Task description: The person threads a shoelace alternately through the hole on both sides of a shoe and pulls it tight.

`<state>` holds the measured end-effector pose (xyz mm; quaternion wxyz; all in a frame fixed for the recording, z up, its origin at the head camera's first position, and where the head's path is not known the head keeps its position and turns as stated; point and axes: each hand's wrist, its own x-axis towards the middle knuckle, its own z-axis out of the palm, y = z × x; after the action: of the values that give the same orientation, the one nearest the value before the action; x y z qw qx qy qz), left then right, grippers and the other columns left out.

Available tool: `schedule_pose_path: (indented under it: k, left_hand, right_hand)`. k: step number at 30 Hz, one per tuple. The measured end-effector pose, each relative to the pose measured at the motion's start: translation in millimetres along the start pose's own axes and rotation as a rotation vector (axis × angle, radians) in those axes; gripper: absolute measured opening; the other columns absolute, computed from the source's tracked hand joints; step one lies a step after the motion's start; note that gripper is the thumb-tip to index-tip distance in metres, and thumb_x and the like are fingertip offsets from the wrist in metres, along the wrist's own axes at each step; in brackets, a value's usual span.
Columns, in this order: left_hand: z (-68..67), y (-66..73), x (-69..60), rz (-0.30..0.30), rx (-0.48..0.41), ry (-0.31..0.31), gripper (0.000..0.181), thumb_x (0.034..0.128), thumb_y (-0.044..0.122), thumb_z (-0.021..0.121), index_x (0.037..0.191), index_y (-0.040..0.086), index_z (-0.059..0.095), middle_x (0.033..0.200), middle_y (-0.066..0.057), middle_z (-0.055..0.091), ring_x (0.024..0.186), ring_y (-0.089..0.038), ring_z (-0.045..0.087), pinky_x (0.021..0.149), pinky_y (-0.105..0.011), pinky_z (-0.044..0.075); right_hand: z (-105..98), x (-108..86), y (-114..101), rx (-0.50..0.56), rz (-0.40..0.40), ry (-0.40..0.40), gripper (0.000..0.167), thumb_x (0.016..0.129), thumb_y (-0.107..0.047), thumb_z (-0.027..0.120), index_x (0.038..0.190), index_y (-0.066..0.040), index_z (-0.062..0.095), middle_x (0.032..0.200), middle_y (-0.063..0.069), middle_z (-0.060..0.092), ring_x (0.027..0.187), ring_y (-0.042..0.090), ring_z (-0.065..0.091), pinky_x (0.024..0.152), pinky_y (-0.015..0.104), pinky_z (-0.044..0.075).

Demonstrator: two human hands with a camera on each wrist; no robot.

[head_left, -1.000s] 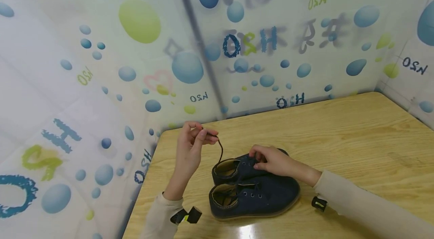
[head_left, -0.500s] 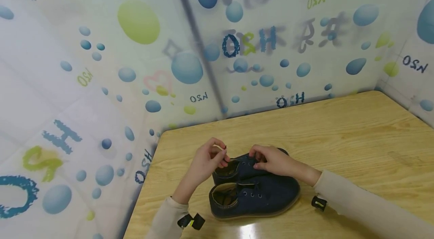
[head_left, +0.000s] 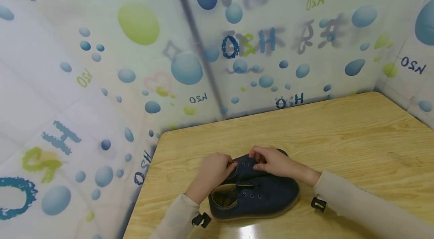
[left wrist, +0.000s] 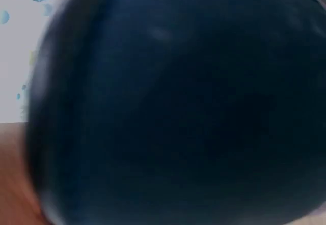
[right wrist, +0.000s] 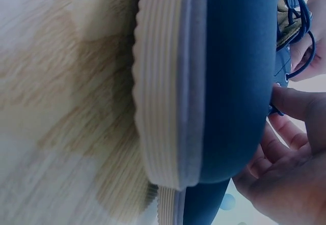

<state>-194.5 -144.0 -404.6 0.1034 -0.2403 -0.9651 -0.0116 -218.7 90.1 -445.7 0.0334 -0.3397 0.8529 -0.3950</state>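
Two dark blue lace-up shoes lie side by side on the table in the head view, toes to the right. On the far shoe [head_left: 245, 166], my left hand [head_left: 215, 171] is at the ankle opening, thumb and fingers pinched by the eyelets. Those fingers hide most of the shoelace [right wrist: 305, 24], whose dark loops show in the right wrist view. My right hand [head_left: 271, 160] grips the far shoe over its lacing, thumb bent against the fingers; its exact hold is partly hidden. The near shoe [head_left: 274, 193] is untouched by the fingers. Its blue upper fills the left wrist view.
The wooden table [head_left: 339, 137] extends to the right and behind the shoes. A white curtain-like wall [head_left: 288, 16] with blue and green dots stands along its back and left edges. A black strap device [head_left: 318, 204] sits on the right sleeve.
My left hand has come down and right from above the table's far left to the far shoe's opening, bringing the stretched shoelace along. My right hand has stayed put.
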Motion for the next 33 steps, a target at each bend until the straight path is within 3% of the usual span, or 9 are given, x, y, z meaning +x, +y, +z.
schedule_pose_path:
  k: [7, 11, 16, 19, 23, 28, 33]
  left_hand:
    - [4.6, -2.3, -0.4, -0.03, -0.016, -0.05, 0.025, 0.0853, 0.041, 0.076, 0.081, 0.02, 0.064, 0.056, 0.007, 0.056, 0.044, -0.004, 0.039, 0.042, -0.02, 0.03]
    - [1.5, -5.1, 1.0, -0.016, -0.055, -0.063, 0.016, 0.0807, 0.027, 0.081, 0.083, 0.021, 0.066, 0.063, 0.006, 0.062, 0.05, -0.006, 0.046, 0.046, -0.021, 0.035]
    - [-1.5, -4.0, 0.4, -0.016, -0.066, -0.094, 0.01, 0.0829, 0.012, 0.074, 0.082, 0.022, 0.076, 0.079, 0.006, 0.074, 0.06, -0.007, 0.058, 0.051, -0.021, 0.043]
    - [-0.8, -0.9, 1.2, -0.038, -0.046, -0.1, 0.022, 0.0878, 0.018, 0.071, 0.066, 0.019, 0.071, 0.062, 0.007, 0.064, 0.05, -0.006, 0.048, 0.045, -0.02, 0.033]
    - [2.7, 4.6, 4.7, -0.094, 0.022, -0.101, 0.051, 0.09, 0.038, 0.071, 0.048, 0.021, 0.046, 0.045, 0.009, 0.035, 0.04, -0.006, 0.031, 0.04, -0.021, 0.021]
    - [6.8, 9.2, 11.0, -0.13, 0.069, -0.126, 0.047, 0.0871, 0.043, 0.073, 0.047, 0.023, 0.057, 0.044, 0.011, 0.046, 0.041, -0.006, 0.036, 0.038, -0.022, 0.025]
    - [6.2, 3.7, 13.7, -0.052, -0.054, -0.169, 0.045, 0.0864, 0.027, 0.074, 0.045, 0.023, 0.055, 0.042, 0.013, 0.036, 0.041, -0.004, 0.027, 0.04, -0.019, 0.018]
  right_hand:
    - [-1, -0.1, -1, 0.012, -0.006, -0.006, 0.023, 0.092, -0.016, 0.07, 0.112, -0.012, 0.059, 0.085, -0.002, 0.061, 0.069, 0.001, 0.051, 0.064, 0.022, 0.043]
    - [-1, -0.6, -1, 0.01, -0.014, 0.001, 0.023, 0.092, -0.017, 0.07, 0.112, -0.012, 0.059, 0.085, -0.003, 0.061, 0.069, 0.001, 0.052, 0.064, 0.022, 0.044]
    - [1, -0.5, -1, 0.006, -0.003, 0.002, 0.022, 0.092, -0.017, 0.07, 0.111, -0.014, 0.06, 0.085, -0.005, 0.059, 0.069, 0.0, 0.051, 0.065, 0.021, 0.044]
    - [1, -0.4, 0, 0.002, -0.01, 0.006, 0.022, 0.092, -0.017, 0.07, 0.111, -0.014, 0.06, 0.085, -0.005, 0.059, 0.069, 0.0, 0.051, 0.065, 0.021, 0.044]
    - [0, -0.7, 0, -0.008, -0.022, 0.012, 0.022, 0.092, -0.017, 0.07, 0.111, -0.012, 0.06, 0.085, -0.004, 0.06, 0.069, 0.0, 0.05, 0.064, 0.021, 0.044]
    - [0, -0.7, -1, -0.011, 0.0, 0.008, 0.022, 0.092, -0.016, 0.07, 0.111, -0.014, 0.06, 0.085, -0.005, 0.059, 0.069, 0.001, 0.05, 0.065, 0.021, 0.044]
    - [1, -0.3, 1, -0.009, 0.006, 0.006, 0.022, 0.091, -0.017, 0.07, 0.11, -0.013, 0.06, 0.085, -0.005, 0.059, 0.07, 0.001, 0.05, 0.065, 0.021, 0.043]
